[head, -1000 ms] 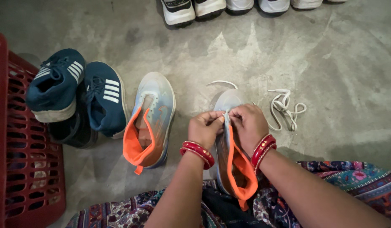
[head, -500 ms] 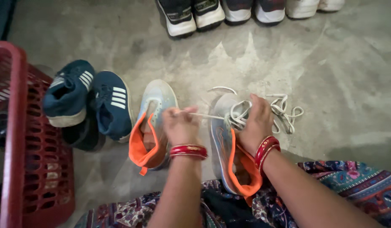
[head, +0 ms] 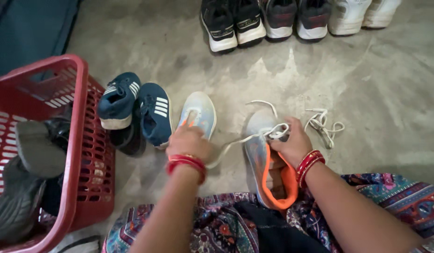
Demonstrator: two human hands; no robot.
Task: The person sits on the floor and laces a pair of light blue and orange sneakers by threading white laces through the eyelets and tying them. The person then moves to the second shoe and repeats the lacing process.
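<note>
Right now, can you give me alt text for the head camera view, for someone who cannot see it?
The left hand pulls a white lace sideways out of a pale blue and orange shoe, which the right hand steadies on a concrete floor. Its matching shoe, two navy shoes, a loose lace and a red basket lie around.

Left hand (head: 189, 143) blurred, hides second pale shoe (head: 198, 112); basket (head: 81, 117) contents perhaps shoes.
</note>
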